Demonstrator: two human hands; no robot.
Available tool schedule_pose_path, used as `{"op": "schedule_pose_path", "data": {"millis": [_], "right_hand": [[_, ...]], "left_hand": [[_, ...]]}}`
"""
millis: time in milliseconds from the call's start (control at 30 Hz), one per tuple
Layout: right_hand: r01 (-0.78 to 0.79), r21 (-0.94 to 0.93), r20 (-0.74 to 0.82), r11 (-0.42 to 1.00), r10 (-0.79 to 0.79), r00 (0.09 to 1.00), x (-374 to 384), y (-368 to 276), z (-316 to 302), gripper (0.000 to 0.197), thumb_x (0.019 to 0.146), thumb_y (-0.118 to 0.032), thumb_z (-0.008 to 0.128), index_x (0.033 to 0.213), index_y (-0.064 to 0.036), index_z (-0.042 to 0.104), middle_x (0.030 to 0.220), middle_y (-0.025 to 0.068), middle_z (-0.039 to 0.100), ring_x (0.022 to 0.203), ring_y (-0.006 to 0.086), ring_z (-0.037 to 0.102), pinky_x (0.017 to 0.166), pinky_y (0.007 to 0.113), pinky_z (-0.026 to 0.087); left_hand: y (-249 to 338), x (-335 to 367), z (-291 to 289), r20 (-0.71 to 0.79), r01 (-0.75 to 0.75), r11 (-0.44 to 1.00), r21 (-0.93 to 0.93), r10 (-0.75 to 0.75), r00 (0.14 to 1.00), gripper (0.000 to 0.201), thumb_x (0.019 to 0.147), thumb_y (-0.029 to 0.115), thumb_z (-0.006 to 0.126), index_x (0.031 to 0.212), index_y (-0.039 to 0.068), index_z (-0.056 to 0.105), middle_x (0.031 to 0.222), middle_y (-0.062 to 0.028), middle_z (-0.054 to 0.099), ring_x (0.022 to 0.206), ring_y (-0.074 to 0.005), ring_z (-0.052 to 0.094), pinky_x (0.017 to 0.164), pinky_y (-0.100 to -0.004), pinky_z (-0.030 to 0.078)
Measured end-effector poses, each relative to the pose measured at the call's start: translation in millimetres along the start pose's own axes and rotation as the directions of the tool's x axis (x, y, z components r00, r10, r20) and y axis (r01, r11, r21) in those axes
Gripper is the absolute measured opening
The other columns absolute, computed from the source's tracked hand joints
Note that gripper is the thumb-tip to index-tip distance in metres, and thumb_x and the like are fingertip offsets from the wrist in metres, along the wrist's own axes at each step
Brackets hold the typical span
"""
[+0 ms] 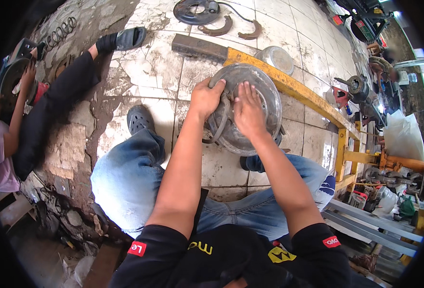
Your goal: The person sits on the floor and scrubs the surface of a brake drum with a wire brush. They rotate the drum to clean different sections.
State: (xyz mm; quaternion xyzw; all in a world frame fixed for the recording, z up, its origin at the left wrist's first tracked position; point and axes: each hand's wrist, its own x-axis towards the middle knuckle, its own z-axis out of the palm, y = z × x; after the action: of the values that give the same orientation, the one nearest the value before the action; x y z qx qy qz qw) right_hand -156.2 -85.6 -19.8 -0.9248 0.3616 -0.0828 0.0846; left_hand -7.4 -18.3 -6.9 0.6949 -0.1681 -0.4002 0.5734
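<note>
A round grey metal brake backing plate (271, 98) is held up between my knees, over the tiled floor. My left hand (206, 100) grips its left edge, thumb on the front face beside the upper end of a thick dark cable (223, 124); the fingers behind are partly hidden. That cable curves down across the plate's left side. Flat against the middle of the plate lies my right hand (249, 111), fingers stretched out and pointing away from me. The plate's underside and lower edge are largely out of sight.
A yellow steel frame (298, 91) with a dark end beam (200, 48) runs behind the plate, beside a round metal tin (276, 58). Farther off lie two curved brake shoes (216, 28) and a black backing plate (187, 13). At left, another person's leg (60, 108) stretches out. Parts clutter the right.
</note>
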Motion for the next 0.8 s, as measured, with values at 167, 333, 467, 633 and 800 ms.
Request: {"op": "schedule_pose_path", "data": {"millis": [167, 333, 467, 633, 800], "right_hand": [[-0.115, 0.066, 0.016, 0.991, 0.114, 0.993, 24.7, 22.7, -2.8, 0.054, 0.104, -0.031, 0.031, 0.146, 0.0022, 0.039, 0.153, 0.0228, 0.035, 0.144, 0.0388, 0.030, 0.117, 0.049, 0.027], [-0.027, 0.051, -0.040, 0.998, 0.029, 0.999, 10.3, 13.9, 5.4, 0.052, 0.103, -0.029, 0.032, 0.145, 0.0014, 0.041, 0.153, 0.0229, 0.037, 0.142, 0.0404, 0.034, 0.116, 0.052, 0.028], [-0.097, 0.055, -0.026, 0.994, 0.098, 0.995, 21.8, 14.7, 0.8, 0.052, 0.104, -0.030, 0.031, 0.146, -0.0006, 0.041, 0.153, 0.0230, 0.036, 0.144, 0.0389, 0.031, 0.117, 0.051, 0.026], [-0.028, 0.049, -0.052, 0.998, 0.030, 0.998, 10.9, 23.6, 2.2, 0.051, 0.104, -0.030, 0.032, 0.145, -0.0010, 0.043, 0.153, 0.0206, 0.038, 0.143, 0.0386, 0.033, 0.117, 0.051, 0.027], [-0.061, 0.076, -0.050, 0.995, 0.065, 0.997, 8.9, 27.8, 3.8, 0.051, 0.102, -0.028, 0.037, 0.146, -0.0021, 0.041, 0.152, 0.0202, 0.038, 0.143, 0.0396, 0.033, 0.117, 0.051, 0.027]], "left_hand": [[7.7, -5.9, 3.6, 0.052, -0.012, 1.000, 0.009, 0.012, 0.999, 0.049, 0.091, 0.033, 0.065, 0.120, -0.006, 0.063, 0.108, -0.0206, 0.070, 0.097, -0.0264, 0.067, 0.086, -0.0332, 0.051], [2.3, -2.1, 0.6, 0.052, 0.002, 1.000, -0.030, 0.000, 0.999, 0.048, 0.090, 0.033, 0.065, 0.119, -0.006, 0.064, 0.106, -0.0214, 0.071, 0.097, -0.0278, 0.068, 0.087, -0.0336, 0.051], [7.8, -6.8, 4.0, -0.056, -0.045, 0.998, 0.032, 0.047, 0.997, 0.047, 0.090, 0.033, 0.065, 0.117, -0.006, 0.065, 0.105, -0.0216, 0.071, 0.096, -0.0287, 0.068, 0.086, -0.0333, 0.051], [19.0, -11.3, -4.9, 0.081, 0.004, 0.999, 0.053, -0.008, 0.997, 0.063, 0.090, 0.039, 0.065, 0.128, -0.011, 0.055, 0.117, -0.0256, 0.065, 0.107, -0.0302, 0.064, 0.092, -0.0332, 0.049], [22.3, -11.9, -4.4, 0.044, -0.005, 1.000, 0.026, 0.004, 0.999, 0.059, 0.091, 0.037, 0.064, 0.129, -0.008, 0.057, 0.116, -0.0230, 0.067, 0.105, -0.0276, 0.065, 0.091, -0.0324, 0.050]]}}
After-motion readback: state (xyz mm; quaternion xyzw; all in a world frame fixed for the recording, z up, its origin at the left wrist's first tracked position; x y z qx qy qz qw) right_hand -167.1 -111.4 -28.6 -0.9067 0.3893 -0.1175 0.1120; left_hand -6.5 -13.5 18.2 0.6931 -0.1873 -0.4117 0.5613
